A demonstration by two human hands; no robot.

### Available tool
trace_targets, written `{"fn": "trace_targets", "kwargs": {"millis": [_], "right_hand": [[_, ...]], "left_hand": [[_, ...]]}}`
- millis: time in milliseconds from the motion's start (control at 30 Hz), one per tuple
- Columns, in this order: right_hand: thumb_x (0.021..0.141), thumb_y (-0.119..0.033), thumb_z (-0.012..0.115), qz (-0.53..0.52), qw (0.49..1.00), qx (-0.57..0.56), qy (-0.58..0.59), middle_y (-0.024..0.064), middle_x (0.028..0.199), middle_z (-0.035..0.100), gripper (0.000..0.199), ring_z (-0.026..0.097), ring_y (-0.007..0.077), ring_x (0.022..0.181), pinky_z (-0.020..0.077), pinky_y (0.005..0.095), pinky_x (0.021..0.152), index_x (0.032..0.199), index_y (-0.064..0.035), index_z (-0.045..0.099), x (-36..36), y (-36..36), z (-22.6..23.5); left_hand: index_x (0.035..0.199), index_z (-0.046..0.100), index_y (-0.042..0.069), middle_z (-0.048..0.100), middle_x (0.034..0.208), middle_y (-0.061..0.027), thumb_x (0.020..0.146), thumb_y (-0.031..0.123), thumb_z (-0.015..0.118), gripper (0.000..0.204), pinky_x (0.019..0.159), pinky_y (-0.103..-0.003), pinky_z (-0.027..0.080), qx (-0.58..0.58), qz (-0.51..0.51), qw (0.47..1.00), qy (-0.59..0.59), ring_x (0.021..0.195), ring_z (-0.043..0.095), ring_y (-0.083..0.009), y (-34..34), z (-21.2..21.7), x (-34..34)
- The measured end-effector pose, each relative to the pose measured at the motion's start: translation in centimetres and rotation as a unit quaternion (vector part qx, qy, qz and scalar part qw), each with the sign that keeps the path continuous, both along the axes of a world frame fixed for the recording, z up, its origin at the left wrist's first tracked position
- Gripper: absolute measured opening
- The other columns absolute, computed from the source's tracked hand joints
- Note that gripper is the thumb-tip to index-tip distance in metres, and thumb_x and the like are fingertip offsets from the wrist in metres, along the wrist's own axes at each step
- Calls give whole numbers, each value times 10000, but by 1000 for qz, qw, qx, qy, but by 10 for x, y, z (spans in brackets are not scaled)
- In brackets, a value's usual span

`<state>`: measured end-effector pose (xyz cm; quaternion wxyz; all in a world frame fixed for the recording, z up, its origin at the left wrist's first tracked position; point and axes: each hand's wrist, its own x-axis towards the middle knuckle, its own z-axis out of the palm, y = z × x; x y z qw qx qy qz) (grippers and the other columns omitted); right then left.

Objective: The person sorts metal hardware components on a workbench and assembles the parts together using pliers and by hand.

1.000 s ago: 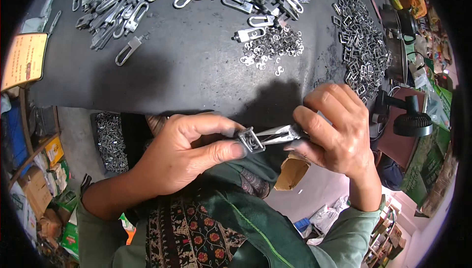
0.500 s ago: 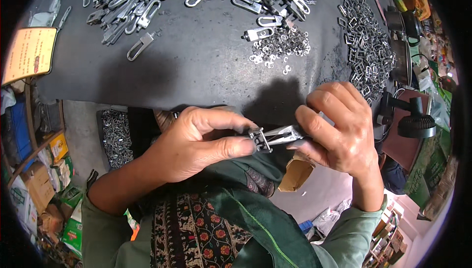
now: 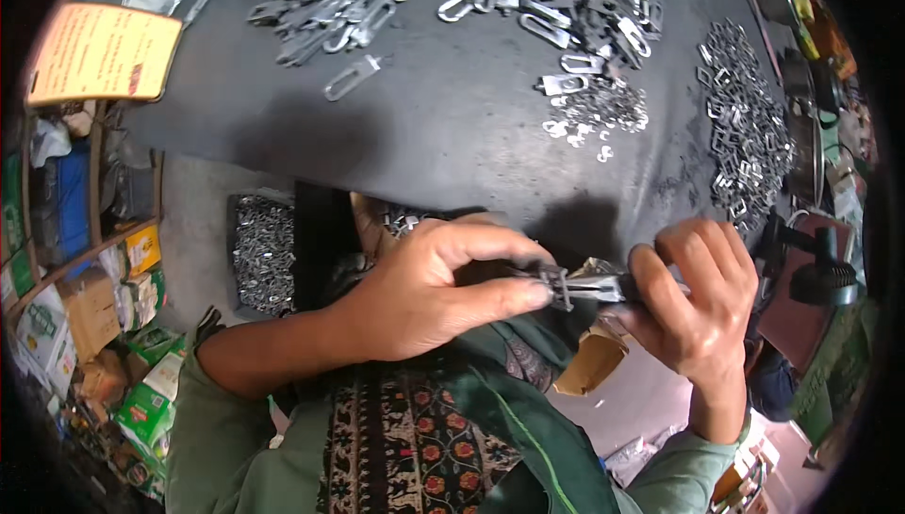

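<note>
head view: where is the small metal frame point(image 3: 562, 289), and how is each hand set?

– it sits between the hands, just nearer than the edge of the dark table point(image 3: 452, 142). the left hand point(image 3: 467, 278) pinches it between thumb and finger; the right hand point(image 3: 696, 297) is wrapped around the pliers point(image 3: 596, 289), whose tips point left at the frame. blur hides whether they bite on it.

– what faults are possible?

– the frame may twist or slip if the pliers push harder than the pinch resists. misaligned tips could skid into the left hand. a released part would probably drop toward the open cardboard box point(image 3: 592, 365).

– and the small clips point(image 3: 613, 104)?

– far on the table, apart from both hands.
</note>
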<state>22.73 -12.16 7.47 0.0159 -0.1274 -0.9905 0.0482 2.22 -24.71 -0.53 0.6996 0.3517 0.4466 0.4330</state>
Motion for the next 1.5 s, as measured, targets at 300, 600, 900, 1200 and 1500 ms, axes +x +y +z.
{"fn": "trace_targets", "kwargs": {"millis": [300,600,900,1200,1500], "right_hand": [[685,-438,643,7,1000,11,27,128,892,533,484,564,332,822,456,478,732,962,-42,612,5,0,-8],[661,-278,713,3,1000,-19,25,50,751,513,311,527,218,642,397,342,540,854,-55,612,-2,-3,-12],[683,-280,749,-71,994,-74,-23,76,780,551,336,566,266,701,421,383,592,878,-44,610,17,-22,-28],[641,-185,763,-200,976,-81,-39,54,811,542,303,554,253,786,405,383,672,868,-72,597,42,-42,-41],[809,-179,724,-438,885,58,148,156,801,613,221,611,373,723,479,449,622,816,-23,566,86,44,-53]], "left_hand": [[1025,656,-52,638,955,-50,856,31,651,189,808,-252,454,-47,36,996,-59,892,584,-104,-2,2,3],[1029,654,-48,645,962,-56,872,43,663,181,808,-255,464,-18,73,997,19,893,598,-107,-9,-4,5],[1227,607,81,583,1076,-153,755,219,776,520,836,-420,480,207,143,681,688,971,581,-346,4,3,-74],[1129,639,61,583,1222,-114,784,87,547,358,1034,-482,393,469,-192,412,758,1237,494,-326,82,30,-153],[1008,620,-16,618,996,-205,850,17,629,161,842,-434,476,328,57,524,784,946,599,-388,44,3,-115]]}}
